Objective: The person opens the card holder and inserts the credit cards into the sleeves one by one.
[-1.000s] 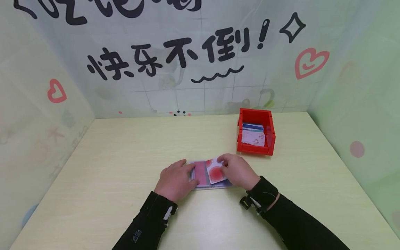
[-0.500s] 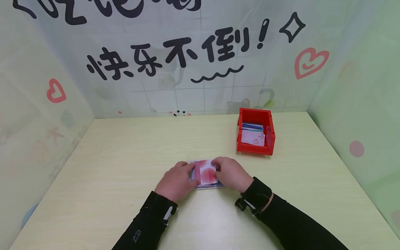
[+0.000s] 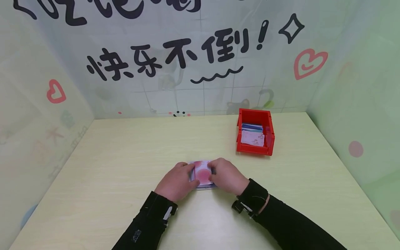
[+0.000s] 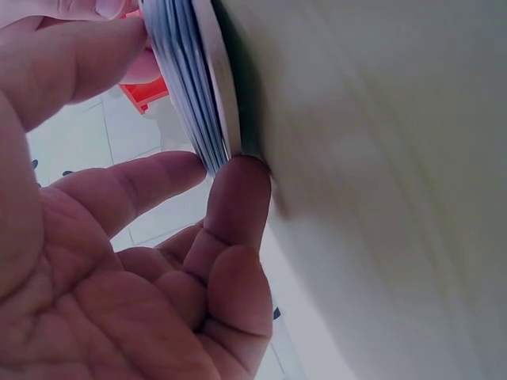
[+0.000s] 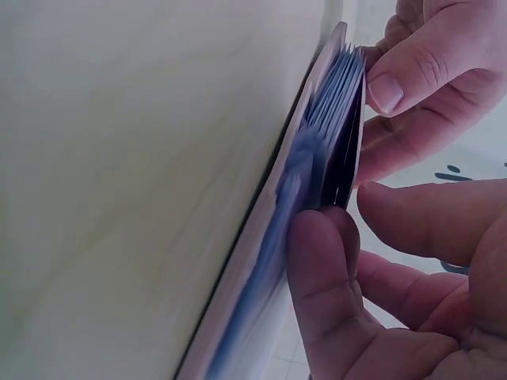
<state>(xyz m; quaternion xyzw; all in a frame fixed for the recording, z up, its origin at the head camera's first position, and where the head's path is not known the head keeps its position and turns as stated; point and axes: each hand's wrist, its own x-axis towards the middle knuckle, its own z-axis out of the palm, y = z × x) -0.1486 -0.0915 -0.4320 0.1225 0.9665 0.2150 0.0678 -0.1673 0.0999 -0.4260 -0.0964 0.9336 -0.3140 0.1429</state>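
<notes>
A pale table (image 3: 125, 156) lies bare on all sides of the card booklet (image 3: 202, 173) at frame centre. The left hand (image 3: 175, 181) and right hand (image 3: 227, 176) pinch its opposite edges. A red bin (image 3: 255, 136) sits upper right, well apart.

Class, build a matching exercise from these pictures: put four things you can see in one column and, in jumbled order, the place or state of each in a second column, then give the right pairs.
Things:
1. left hand
2. right hand
3. red bin
4. card booklet

Places or states:
A. lies on the table between both hands
B. stands apart at the far right, with cards inside
C. touches the booklet's left edge
D. holds the booklet's right edge

Pairs: 1-C, 2-D, 3-B, 4-A
</notes>
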